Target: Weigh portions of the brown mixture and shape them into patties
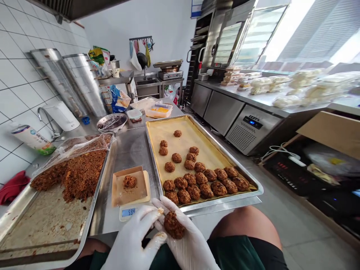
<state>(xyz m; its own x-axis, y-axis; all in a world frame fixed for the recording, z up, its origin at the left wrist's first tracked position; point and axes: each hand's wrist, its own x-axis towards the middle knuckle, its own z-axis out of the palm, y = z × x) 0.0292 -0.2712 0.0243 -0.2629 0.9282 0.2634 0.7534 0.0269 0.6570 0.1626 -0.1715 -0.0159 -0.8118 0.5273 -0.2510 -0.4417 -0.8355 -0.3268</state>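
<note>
In a translucent white glove, my right hand (pixel 188 240) cradles a dark brown ball (pixel 173 225) of crumbly mixture in its palm. My left hand (pixel 137 236), gloved too, is beside it with thumb and fingers apart; bits of mixture cling to its fingertips. Just beyond sits a digital scale (pixel 128 212) bearing a brown paper tray (pixel 116 191), which holds a small lump (pixel 130 181) of the same mixture. To the right, a lined metal baking tray (pixel 184 125) carries several finished-looking balls (pixel 194 192), packed closest at its near end.
At left, a large metal tray (pixel 36 228) holds loose brown mixture (pixel 84 170) partly under plastic film. Behind are a film-covered bowl (pixel 112 123) and a plastic container with yellow contents (pixel 159 110). Packed boxes (pixel 261 84) stand on the right counter.
</note>
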